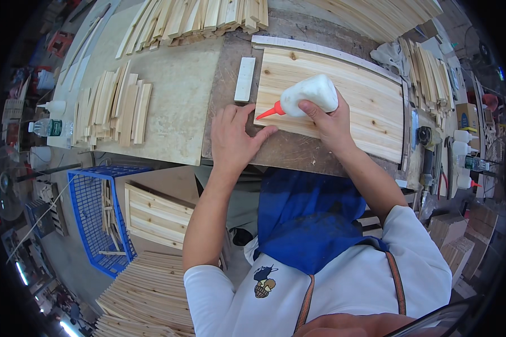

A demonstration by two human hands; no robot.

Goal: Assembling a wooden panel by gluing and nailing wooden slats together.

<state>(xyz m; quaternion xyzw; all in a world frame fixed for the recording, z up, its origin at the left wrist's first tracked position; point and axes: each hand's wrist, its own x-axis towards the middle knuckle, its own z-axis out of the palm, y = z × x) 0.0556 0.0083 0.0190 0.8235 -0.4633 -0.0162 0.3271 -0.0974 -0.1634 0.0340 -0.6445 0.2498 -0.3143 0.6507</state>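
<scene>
My right hand (333,121) is wrapped round a white squeeze glue bottle (312,92), tipped over so that its red nozzle (271,110) points down at the near left corner of a wooden panel (331,84). Beside that corner rests my left hand (233,135), thumb and fingers apart, with the index finger at the panel's left edge and the thumb by its near edge. Whether any glue has come out is too small to tell. The panel lies flat on a dark worktop (303,149), against pale strips along its far side.
A small white block (244,78) lies left of the panel. Wooden slats are piled at the left (115,106), the back (202,19) and the right (427,73). A tape measure (425,136) sits at the right. Below stands a blue plastic crate (90,224), near stacked boards (140,286).
</scene>
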